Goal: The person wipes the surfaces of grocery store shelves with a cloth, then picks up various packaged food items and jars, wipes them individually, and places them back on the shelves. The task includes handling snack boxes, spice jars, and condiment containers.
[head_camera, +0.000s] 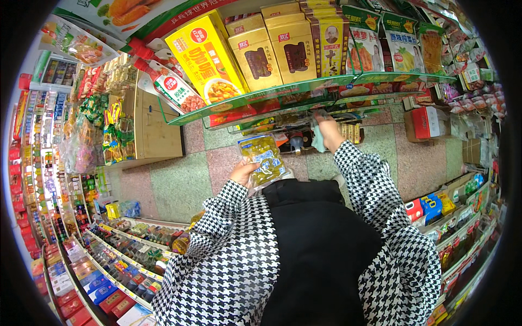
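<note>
My left hand (242,172) grips the edge of a clear plastic packet (264,153) of green-brown pickled vegetables, held in front of the black apron (318,244). At the lower tiers of the shelf unit, my right hand (329,129) holds a pale green cloth (318,137). Its fingertips are partly hidden by the shelf's shadow and edge. A dark bottle (296,142) stands just left of the cloth, low down. Above both hands runs a shelf with a green front edge (261,94), lined with yellow curry boxes (206,61), gold boxes (255,57) and pickle pouches (363,45).
A wooden cabinet (157,126) stands at the left beside hanging snack packs (118,130). Stocked shelves (122,252) curve behind me on the left, with more goods (432,205) at the right. A red and white carton (426,122) rests on the right. Tiled floor (175,175) lies below.
</note>
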